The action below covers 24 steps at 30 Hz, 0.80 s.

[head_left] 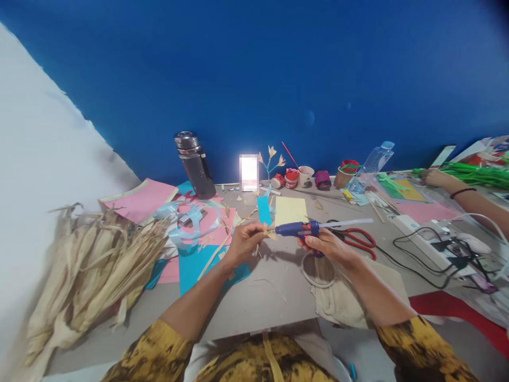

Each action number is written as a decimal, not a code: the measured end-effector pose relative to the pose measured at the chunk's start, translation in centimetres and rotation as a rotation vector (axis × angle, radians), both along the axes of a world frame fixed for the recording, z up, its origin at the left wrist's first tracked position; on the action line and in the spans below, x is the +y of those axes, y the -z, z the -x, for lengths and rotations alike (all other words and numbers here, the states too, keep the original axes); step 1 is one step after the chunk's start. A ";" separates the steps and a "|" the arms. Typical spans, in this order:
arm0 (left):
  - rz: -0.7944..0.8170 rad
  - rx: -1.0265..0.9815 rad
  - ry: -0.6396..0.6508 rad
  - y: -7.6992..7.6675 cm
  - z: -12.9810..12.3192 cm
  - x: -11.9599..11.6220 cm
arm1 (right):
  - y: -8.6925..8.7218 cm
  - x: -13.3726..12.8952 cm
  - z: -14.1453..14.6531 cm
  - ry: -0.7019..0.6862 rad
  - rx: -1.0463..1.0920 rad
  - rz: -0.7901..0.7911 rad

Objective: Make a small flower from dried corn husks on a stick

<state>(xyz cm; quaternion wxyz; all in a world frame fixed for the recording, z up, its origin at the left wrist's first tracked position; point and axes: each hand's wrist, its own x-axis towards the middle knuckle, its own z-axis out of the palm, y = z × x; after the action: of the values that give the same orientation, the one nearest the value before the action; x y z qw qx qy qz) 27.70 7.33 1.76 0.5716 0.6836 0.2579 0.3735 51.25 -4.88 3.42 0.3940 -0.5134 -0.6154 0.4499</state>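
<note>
The glue gun (297,229) is dark blue with bits of orange. It is sideways above the tabletop (246,307), nose to the left, with a long, cloudy glue stick (350,222) poking out its back. A small, tan husk piece (270,233) is right by its nose.

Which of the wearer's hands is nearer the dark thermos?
Left. The left hand, pinching a pale piece, is in front and right of the thermos; the right hand, gripping the blue glue gun, is farther right.
</note>
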 end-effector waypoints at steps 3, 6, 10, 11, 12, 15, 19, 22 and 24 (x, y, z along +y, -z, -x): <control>0.051 -0.005 0.000 -0.1 0.1 0.0 | 0.1 -0.1 -0.3 0.024 -0.070 -0.018; 0.129 0.021 0.016 0.1 0.2 0.2 | 0.4 -0.4 -0.6 0.070 -0.061 -0.037; 0.260 0.008 0.054 0.8 0.3 0.7 | 0.2 -1.0 -0.4 0.150 0.070 -0.064; 0.278 -0.009 0.058 1.0 0.3 0.8 | 0.1 -1.1 -0.4 0.177 0.097 -0.079; 0.290 -0.025 0.059 1.1 0.3 0.9 | -0.1 -1.2 -0.3 0.202 0.115 -0.100; 0.326 -0.035 0.065 1.4 0.3 1.1 | -0.5 -1.0 -0.3 0.262 0.004 -0.146; 0.429 -0.061 0.045 1.4 0.3 1.4 | -0.7 -0.3 -0.2 0.344 -0.537 -0.212; 0.521 -0.183 0.004 1.1 0.4 1.8 | -0.5 0.3 0.1 0.369 -0.927 -0.191; 0.573 -0.294 -0.022 0.5 0.7 2.2 | -0.2 0.5 0.4 0.374 -1.087 -0.136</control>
<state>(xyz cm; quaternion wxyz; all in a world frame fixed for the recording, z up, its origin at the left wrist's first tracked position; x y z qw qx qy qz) 26.98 9.50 1.22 0.7678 0.4309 0.2745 0.3867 50.89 -4.35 3.58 0.1263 -0.7444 -0.6556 0.0037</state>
